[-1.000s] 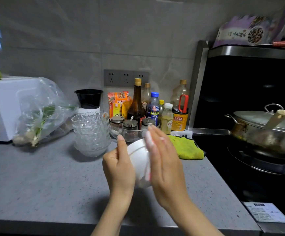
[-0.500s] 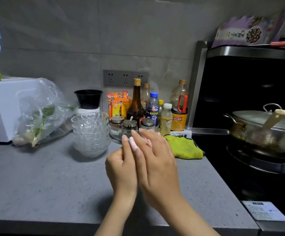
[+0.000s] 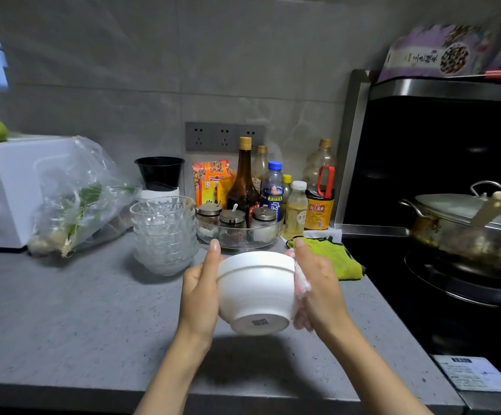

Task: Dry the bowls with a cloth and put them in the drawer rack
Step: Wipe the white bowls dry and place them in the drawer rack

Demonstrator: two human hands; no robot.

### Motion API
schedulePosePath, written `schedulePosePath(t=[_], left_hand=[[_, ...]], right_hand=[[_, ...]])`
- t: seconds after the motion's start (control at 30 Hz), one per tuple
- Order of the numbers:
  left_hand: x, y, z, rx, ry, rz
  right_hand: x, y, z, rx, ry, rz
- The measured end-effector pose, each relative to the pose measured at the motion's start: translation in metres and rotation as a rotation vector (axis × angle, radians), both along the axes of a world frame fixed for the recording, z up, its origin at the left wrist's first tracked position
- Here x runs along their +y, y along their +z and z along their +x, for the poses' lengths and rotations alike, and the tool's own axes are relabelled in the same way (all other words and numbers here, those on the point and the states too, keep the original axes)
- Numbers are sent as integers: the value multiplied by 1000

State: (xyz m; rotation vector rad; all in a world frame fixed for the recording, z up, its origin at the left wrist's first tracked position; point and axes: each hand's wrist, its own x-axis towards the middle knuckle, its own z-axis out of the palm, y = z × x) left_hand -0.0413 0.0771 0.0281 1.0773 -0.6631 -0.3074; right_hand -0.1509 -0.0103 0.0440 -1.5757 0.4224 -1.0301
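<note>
While the white bowl [image 3: 255, 289] hung above the grey counter [image 3: 63, 324], base toward you, your left hand [image 3: 199, 292] gripped it; right hand [image 3: 321, 289] seemingly clutched cloth [image 3: 301, 280].

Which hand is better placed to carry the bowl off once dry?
Probably left: the left hand grips the white bowl by its side; the right hand holds the cloth against it.
</note>
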Motion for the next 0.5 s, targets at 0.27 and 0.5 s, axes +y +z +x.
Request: schedulePosePath(t=[0.27,0.5], left_hand=[[-2,-5,1,-674,167,173],[-6,-22,-8,-347,230,-37]], right_hand=[[1,-5,4,229,-306,-786],[18,-33,7,62,-320,-764]])
